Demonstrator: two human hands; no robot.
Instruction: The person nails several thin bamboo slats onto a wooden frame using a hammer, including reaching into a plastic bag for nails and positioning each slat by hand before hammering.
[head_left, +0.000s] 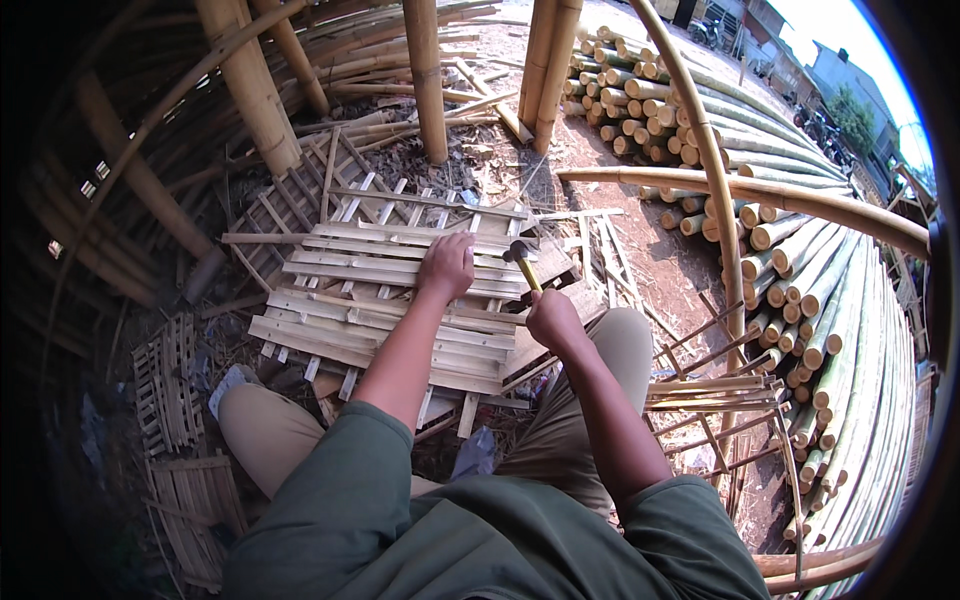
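Hammer (523, 268) at the centre of the frame, its handle slanting steeply from lower right up to its head, in the grasp of the right hand (555, 318), whose fingers are wrapped round the grip. The head lies just to the right of the left hand (447, 264), near but apart, so those fingers are the closest obstacle. They are bent down over the upper slats of the slatted panel (470, 348), left of centre; whether they pinch anything, I cannot tell. The slats run roughly left to right, across the handle's line. The right knee (622, 345) crowds the space below the right hand. Stacked bamboo poles (830, 325) fill the right side, and a bamboo post (425, 80) stands at upper centre
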